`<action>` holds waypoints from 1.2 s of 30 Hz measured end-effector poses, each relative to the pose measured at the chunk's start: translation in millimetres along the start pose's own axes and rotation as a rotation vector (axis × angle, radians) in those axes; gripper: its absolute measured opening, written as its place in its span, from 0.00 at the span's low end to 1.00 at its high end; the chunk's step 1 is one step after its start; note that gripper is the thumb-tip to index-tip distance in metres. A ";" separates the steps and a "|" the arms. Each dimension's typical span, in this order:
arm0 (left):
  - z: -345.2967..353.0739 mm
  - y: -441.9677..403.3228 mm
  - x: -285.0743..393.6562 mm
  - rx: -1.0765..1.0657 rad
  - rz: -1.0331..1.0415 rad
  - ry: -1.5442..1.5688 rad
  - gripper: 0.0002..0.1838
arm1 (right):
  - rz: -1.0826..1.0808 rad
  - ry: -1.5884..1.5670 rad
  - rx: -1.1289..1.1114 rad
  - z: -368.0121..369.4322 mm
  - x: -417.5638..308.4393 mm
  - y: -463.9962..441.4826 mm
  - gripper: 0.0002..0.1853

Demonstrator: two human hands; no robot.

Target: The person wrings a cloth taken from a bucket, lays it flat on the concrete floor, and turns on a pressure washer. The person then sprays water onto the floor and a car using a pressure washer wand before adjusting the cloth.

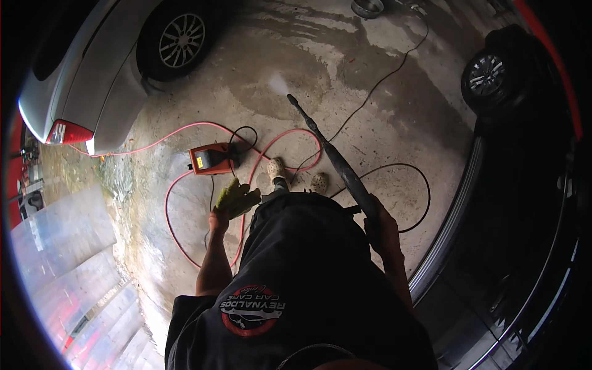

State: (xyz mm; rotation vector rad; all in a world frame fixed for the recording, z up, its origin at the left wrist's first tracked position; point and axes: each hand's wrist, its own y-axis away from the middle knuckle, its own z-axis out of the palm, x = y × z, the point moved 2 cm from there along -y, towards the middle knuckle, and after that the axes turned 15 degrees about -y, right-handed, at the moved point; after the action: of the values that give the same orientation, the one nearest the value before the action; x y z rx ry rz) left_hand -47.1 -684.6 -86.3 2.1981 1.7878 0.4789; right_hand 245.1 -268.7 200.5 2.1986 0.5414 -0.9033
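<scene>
My right hand (pixel 382 229) is wrapped round the rear grip of a black pressure washer wand (pixel 336 157). The wand slants up and away to the left, and a white mist (pixel 278 84) sprays from its tip over the concrete. My left hand (pixel 219 221) is closed on a bunched yellow-green cloth (pixel 235 198), held off to the left of my body. Beyond the cloth, an orange and black pressure washer (pixel 211 159) sits on the floor by my feet, with hoses around it.
A silver car (pixel 114 80) stands at the upper left and a dark car (pixel 493 203) along the right. A pink-red hose (pixel 168 209) and black hose (pixel 425 185) loop over the wet concrete (pixel 271 68). A metal bowl (pixel 368 7) sits at the far top.
</scene>
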 end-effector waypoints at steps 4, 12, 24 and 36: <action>-13.9 2.3 3.0 -0.064 0.030 0.163 0.19 | 0.005 -0.010 -0.014 -3.6 -3.7 -4.5 0.32; -34.9 13.4 10.2 -0.042 0.085 -0.123 0.18 | 0.120 0.099 0.088 -33.9 26.0 11.6 0.31; -39.7 3.8 22.1 -0.031 -0.066 0.390 0.14 | 0.100 0.008 0.219 -37.2 21.6 19.7 0.32; -14.9 -10.1 -2.7 -0.109 -0.176 0.372 0.17 | 0.028 -0.036 0.055 -8.7 3.3 -12.7 0.27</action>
State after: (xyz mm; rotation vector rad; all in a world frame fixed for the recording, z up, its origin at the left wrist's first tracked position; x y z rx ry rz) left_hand -62.7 -685.2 -77.1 1.9516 2.0567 0.9714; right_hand 243.6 -253.4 197.1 2.2294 0.4725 -0.9511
